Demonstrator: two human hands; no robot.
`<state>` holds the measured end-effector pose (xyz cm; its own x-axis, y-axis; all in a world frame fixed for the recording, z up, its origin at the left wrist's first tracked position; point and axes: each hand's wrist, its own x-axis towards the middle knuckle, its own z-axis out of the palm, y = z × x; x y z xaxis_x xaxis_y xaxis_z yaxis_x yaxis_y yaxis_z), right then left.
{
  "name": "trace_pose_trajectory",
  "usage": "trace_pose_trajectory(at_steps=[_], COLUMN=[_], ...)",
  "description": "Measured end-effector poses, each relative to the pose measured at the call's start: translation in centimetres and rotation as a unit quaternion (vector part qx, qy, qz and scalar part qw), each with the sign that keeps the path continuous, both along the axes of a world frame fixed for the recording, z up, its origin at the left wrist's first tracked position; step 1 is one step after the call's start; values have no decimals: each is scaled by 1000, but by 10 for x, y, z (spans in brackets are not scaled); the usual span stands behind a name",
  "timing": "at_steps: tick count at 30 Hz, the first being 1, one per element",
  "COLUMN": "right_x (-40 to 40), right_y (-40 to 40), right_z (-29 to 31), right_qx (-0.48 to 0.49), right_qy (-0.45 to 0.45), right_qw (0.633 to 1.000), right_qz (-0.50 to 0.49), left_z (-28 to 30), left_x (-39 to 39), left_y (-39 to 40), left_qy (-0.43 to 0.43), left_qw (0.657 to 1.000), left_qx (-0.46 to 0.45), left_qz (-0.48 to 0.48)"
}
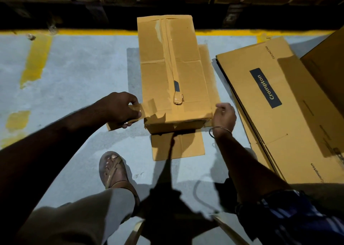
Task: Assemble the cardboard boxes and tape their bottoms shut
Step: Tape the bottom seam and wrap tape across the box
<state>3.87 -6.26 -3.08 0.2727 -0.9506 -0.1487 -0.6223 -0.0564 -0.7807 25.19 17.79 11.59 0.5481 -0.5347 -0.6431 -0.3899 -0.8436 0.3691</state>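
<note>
A brown cardboard box (186, 77) stands bottom-up on the floor, its flaps closed and a strip of clear tape (168, 45) running along the centre seam. A small knife with a dark handle (177, 92) lies on top near the near end. My left hand (121, 108) grips a tape roll and a stretch of brown tape (150, 108) pulled across the box's near left corner. My right hand (224, 114) rests against the near right corner with fingers loosely curled, holding nothing that I can see.
A stack of flat Crompton cartons (275, 103) lies on the floor to the right. Another flat sheet of cardboard (178, 146) lies under the box. My sandalled foot (113, 170) stands in front. A yellow floor line (93, 32) and banded cartons run along the back.
</note>
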Motion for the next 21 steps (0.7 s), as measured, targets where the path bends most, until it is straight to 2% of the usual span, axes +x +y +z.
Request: trace_pose_trajectory(at_steps=[2,5,8,10,13,17,21], right_x=[27,70,97,107,113,108,100], right_y=[13,32,43,46,45,45,48], right_z=[4,5,-2,-4,2,7,11], right_qx=[-60,-44,-9,2,37,55,12], right_qy=[-3,88,180,206,195,174,183], right_qw=[993,975,957,953,963,966,962], right_qz=[106,201,228,221,183,181,203], left_z=[1,3,3,5,10,20,30], left_x=[-1,-3,-3,0,4,4,2], left_y=[0,4,10,14,17,17,26], left_qy=[12,19,12,2,-19,-30,-21], left_qw=[1000,999,999,999,999,997,997], left_qx=[-12,-31,-39,-39,-42,-67,-74], left_qz=[0,-2,-14,-21,-25,-6,22])
